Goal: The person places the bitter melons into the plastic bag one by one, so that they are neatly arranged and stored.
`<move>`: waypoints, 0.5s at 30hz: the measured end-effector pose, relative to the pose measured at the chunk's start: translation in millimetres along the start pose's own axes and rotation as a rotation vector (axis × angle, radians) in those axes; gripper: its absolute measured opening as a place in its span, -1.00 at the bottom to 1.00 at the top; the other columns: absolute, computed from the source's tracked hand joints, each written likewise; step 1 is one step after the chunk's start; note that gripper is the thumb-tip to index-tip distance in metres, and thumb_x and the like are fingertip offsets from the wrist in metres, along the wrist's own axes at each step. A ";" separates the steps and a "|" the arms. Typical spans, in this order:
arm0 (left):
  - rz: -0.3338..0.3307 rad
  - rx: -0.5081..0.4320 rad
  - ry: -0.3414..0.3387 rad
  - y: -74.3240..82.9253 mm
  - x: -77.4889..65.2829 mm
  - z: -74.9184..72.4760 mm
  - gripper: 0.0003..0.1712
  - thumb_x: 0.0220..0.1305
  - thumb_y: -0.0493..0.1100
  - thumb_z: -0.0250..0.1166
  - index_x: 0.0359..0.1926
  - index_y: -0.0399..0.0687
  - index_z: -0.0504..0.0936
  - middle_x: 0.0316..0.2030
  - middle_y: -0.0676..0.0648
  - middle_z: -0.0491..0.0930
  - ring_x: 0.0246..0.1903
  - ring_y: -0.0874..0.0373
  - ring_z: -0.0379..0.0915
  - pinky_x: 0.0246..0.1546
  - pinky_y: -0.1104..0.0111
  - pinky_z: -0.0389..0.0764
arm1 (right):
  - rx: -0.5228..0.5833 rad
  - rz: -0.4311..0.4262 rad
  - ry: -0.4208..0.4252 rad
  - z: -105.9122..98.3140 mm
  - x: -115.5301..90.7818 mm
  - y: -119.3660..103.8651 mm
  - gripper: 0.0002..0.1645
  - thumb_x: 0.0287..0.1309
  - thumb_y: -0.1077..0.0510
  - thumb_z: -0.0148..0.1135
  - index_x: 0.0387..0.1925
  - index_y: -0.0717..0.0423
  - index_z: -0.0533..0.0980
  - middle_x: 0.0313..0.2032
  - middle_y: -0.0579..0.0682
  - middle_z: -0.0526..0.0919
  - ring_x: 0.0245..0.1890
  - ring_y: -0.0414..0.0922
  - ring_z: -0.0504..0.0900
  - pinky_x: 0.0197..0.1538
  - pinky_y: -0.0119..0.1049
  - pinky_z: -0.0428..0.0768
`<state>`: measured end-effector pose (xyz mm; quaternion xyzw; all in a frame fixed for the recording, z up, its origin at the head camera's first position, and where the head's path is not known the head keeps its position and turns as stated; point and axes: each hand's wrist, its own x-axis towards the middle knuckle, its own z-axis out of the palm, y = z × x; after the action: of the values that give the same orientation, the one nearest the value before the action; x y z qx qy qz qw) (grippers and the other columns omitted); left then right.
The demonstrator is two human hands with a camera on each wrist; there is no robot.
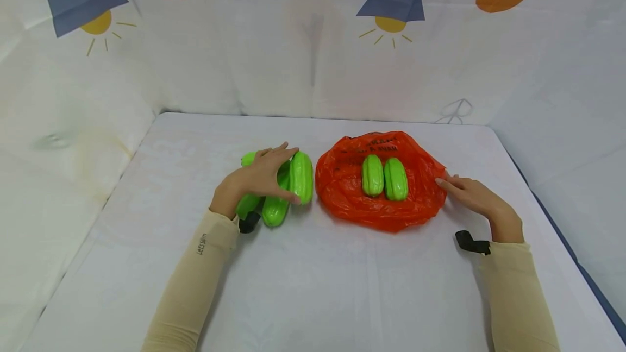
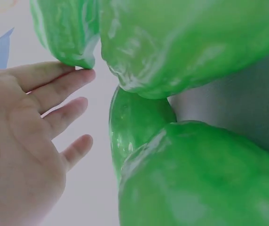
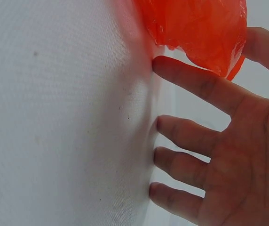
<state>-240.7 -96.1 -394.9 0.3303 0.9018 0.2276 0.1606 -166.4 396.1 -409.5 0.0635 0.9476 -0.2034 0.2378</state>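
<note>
Several glossy green gourds (image 1: 302, 178) lie in a pile left of the table's middle. My left hand (image 1: 259, 177) rests on top of them with its fingers laid out straight. In the left wrist view the left hand (image 2: 40, 122) is spread and one fingertip touches a gourd (image 2: 68, 33). An orange plastic bag (image 1: 342, 189) lies flat to the right, with two more green gourds (image 1: 373, 175) side by side on it. My right hand (image 1: 469, 193) lies flat on the table, fingertips at the bag's right edge. The right wrist view shows its fingers (image 3: 195, 136) spread beside the bag (image 3: 195, 23).
The white table (image 1: 313, 287) is walled at the back and sides by a white printed cloth (image 1: 313, 58). Its right edge (image 1: 562, 232) drops off near my right forearm. Black wrist straps (image 1: 471, 242) sit on both arms.
</note>
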 end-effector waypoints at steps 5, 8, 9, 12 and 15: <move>-0.012 -0.011 0.018 1.5 -0.3 -0.9 0.37 -0.15 0.41 0.47 0.55 -0.03 -0.01 0.54 -0.08 -0.01 0.54 -0.07 -0.23 0.47 -0.10 -0.09 | -0.009 -0.012 0.006 -0.2 0.9 0.8 0.17 0.30 -0.53 -0.32 0.45 0.41 -0.02 0.40 0.53 0.01 0.36 0.50 0.02 0.23 0.50 0.16; -0.014 -0.006 0.031 4.1 -0.3 -1.0 0.39 -0.16 0.43 0.47 0.55 -0.02 -0.02 0.54 -0.09 -0.04 0.54 -0.07 -0.21 0.46 -0.11 -0.05 | -0.010 -0.008 0.004 -0.3 0.9 0.6 0.18 0.30 -0.53 -0.32 0.45 0.41 -0.02 0.40 0.53 0.01 0.35 0.51 0.01 0.22 0.50 0.16; -0.007 -0.003 0.041 5.6 -0.4 -1.2 0.39 -0.17 0.43 0.47 0.55 -0.02 -0.02 0.54 -0.09 -0.04 0.54 -0.06 -0.20 0.46 -0.11 -0.04 | -0.010 -0.007 0.004 -0.3 0.9 0.6 0.18 0.30 -0.53 -0.32 0.45 0.41 -0.02 0.40 0.53 0.01 0.35 0.51 0.01 0.22 0.50 0.16; 0.028 0.003 0.074 12.5 -0.6 -1.9 0.42 -0.18 0.44 0.48 0.55 -0.05 -0.03 0.54 -0.09 -0.04 0.54 -0.02 -0.20 0.48 -0.07 -0.05 | -0.008 -0.008 0.003 -0.4 1.0 0.6 0.17 0.30 -0.53 -0.31 0.45 0.41 -0.02 0.40 0.54 0.01 0.35 0.51 0.02 0.21 0.51 0.17; 0.068 -0.002 0.098 20.8 -0.9 -2.2 0.43 -0.19 0.42 0.49 0.55 -0.07 -0.04 0.54 -0.10 -0.05 0.54 0.01 -0.20 0.48 -0.04 -0.05 | -0.006 -0.009 0.004 -0.3 0.9 0.6 0.17 0.30 -0.52 -0.31 0.45 0.41 -0.01 0.40 0.54 0.02 0.35 0.51 0.03 0.21 0.51 0.17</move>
<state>-230.1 -83.3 -382.2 0.3490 0.8967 0.2498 0.1086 -167.2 396.8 -409.8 0.0591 0.9489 -0.2017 0.2354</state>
